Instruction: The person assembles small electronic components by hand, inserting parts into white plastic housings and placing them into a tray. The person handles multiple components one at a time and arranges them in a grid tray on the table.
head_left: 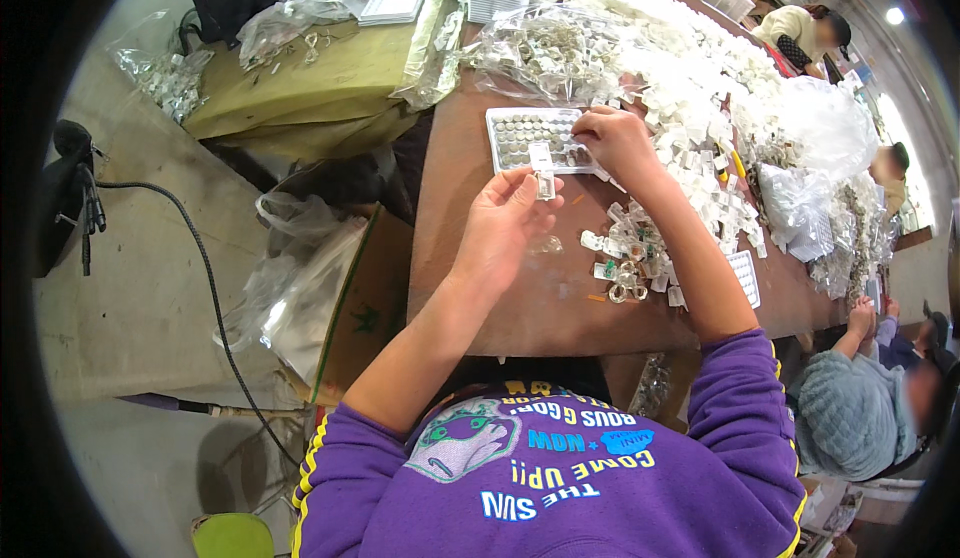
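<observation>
In my left hand [500,220] is a small clear plastic box [544,186], pinched between thumb and fingers. Its lid stands up, swung back from the base. Just beyond it lies a white tray [535,112] holding rows of small round silvery pieces. Over the tray's right end, my right hand [617,141] has its fingertips pressed together; whatever is in them is too small or hidden to name. Close to my right forearm, a loose pile of small clear boxes and rings [630,258] is spread on the brown table [470,288].
A big heap of small white and clear boxes [690,88] covers the table's far and right parts, with plastic bags [800,208] among it. Another white tray [744,278] lies right. Left stand a cloth-covered table [300,98] and a carton [350,303]. Co-workers [855,408] sit at right.
</observation>
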`<action>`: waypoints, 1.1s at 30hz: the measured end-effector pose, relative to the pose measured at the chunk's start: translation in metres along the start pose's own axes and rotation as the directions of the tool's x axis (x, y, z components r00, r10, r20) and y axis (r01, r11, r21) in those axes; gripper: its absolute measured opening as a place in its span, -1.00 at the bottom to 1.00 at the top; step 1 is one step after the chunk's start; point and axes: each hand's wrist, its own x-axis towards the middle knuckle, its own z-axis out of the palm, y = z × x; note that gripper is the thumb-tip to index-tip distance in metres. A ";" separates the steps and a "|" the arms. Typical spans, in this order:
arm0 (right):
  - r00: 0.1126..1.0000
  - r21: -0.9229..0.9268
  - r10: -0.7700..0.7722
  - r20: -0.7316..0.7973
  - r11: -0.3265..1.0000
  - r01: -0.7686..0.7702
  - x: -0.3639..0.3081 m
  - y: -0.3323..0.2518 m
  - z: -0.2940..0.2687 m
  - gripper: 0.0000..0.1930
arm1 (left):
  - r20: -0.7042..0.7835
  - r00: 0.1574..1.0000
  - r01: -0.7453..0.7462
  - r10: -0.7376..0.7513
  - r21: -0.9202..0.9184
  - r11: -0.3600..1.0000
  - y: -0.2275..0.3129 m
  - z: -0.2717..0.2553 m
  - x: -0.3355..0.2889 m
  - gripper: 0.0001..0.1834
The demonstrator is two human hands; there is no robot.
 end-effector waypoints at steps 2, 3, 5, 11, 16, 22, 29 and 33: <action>0.992 0.184 -0.024 -0.124 0.982 0.047 -0.010 -0.016 -0.010 -0.90 | -0.021 1.000 0.002 -0.001 0.004 1.000 0.000 0.000 -0.001 -0.81; 0.989 0.255 -0.009 -0.145 0.966 0.046 -0.019 -0.024 -0.018 -0.91 | -0.033 0.999 0.006 -0.006 -0.001 1.000 0.000 0.000 -0.002 -0.81; 0.993 0.376 0.022 -0.118 0.926 0.025 -0.041 -0.040 -0.031 -0.92 | -0.022 1.000 -0.002 0.003 0.003 1.000 -0.002 0.001 -0.002 -0.82; 0.978 0.278 -0.110 -0.178 0.948 0.157 -0.068 -0.070 -0.025 -0.88 | 0.003 0.999 -0.033 0.033 0.077 0.996 -0.009 0.003 0.001 -0.82; 0.959 0.139 -0.199 -0.201 0.963 0.229 -0.069 -0.074 -0.020 -0.86 | -0.002 0.997 -0.072 0.072 0.107 0.992 -0.010 0.003 0.000 -0.82; 0.946 0.188 -0.212 -0.243 0.947 0.261 -0.070 -0.079 -0.023 -0.81 | -0.019 0.999 -0.032 0.034 0.086 0.996 -0.007 0.002 -0.001 -0.80; 0.985 0.483 -0.009 -0.173 0.871 0.093 -0.064 -0.076 -0.024 -0.86 | 0.042 0.999 0.026 -0.030 0.104 0.994 -0.006 -0.002 0.000 -0.79; 0.964 0.338 -0.063 -0.258 0.929 0.151 -0.068 -0.074 -0.012 -0.80 | 0.031 0.999 0.038 -0.038 0.007 0.999 -0.009 -0.002 0.000 -0.77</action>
